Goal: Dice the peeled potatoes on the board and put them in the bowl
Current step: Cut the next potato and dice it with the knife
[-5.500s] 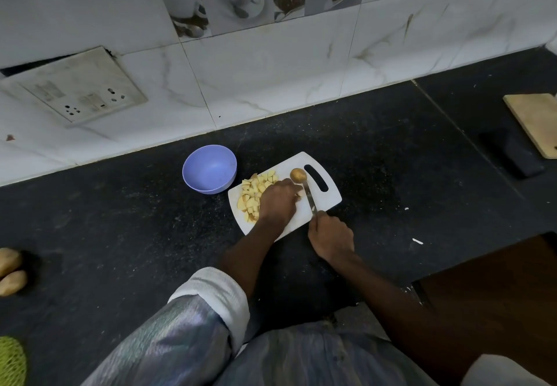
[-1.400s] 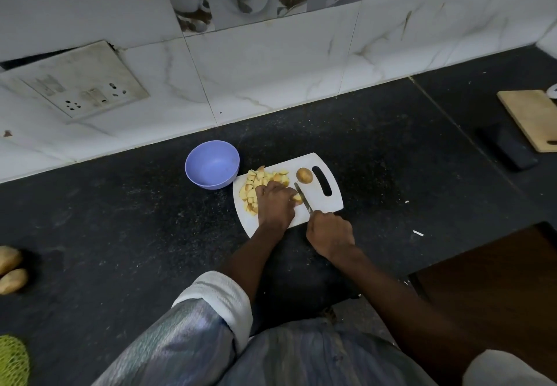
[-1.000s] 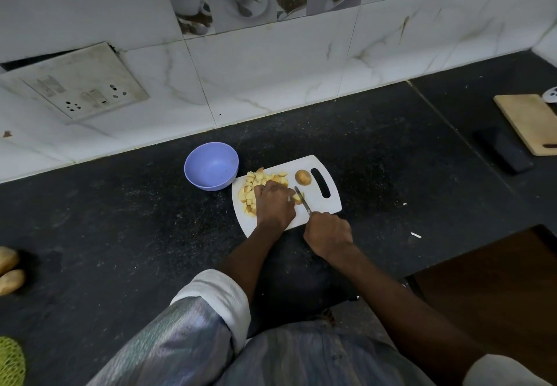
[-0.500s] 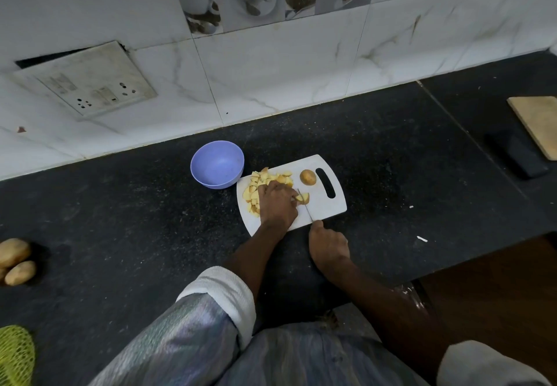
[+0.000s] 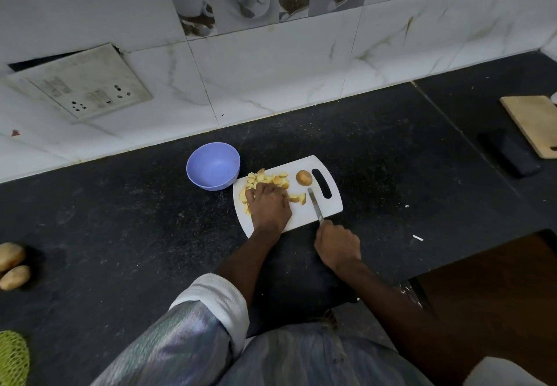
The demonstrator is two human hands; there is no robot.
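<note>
On the white board (image 5: pixel 301 215) the left hand (image 5: pixel 268 207) is lying over the diced potato (image 5: pixel 265 179), right hand (image 5: pixel 337 242) gripping the knife (image 5: pixel 315 204); one whole potato (image 5: pixel 303 177) is waiting, the bowl (image 5: pixel 213 168) sitting empty.

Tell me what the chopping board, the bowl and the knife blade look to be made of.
Chopping board: likely plastic, smooth matte white with a moulded handle slot. Bowl: probably plastic, uniform matte lavender. Knife blade: looks like metal, thin, grey and slightly shiny.

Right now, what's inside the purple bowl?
Nothing that shows: the purple bowl looks empty. The diced potato pieces lie on the white cutting board, some covered by the left hand.
</note>
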